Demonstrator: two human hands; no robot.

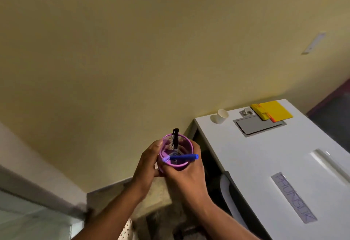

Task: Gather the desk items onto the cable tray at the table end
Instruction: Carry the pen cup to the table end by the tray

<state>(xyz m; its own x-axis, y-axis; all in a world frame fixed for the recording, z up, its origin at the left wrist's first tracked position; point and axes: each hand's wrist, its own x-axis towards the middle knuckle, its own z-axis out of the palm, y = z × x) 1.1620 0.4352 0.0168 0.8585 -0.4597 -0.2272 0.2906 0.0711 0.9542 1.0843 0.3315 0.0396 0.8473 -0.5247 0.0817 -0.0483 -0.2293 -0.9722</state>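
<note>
An office. A white desk [265, 164] stands against a plain yellow wall [132, 50]. At the desk's far end lie a grey cable flap [259, 125], yellow sticky notes [274, 112] and a paper cup [220, 116].

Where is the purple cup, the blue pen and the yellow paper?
purple cup [171, 165]: head view, near rim.
blue pen [183, 157]: head view, middle of barrel.
yellow paper [275, 111]: head view, middle of top sheet.

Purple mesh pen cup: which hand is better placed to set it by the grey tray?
Right, probably. The right hand grips the purple mesh pen cup on the side nearer the white table and its grey tray; the left hand is farther.
</note>
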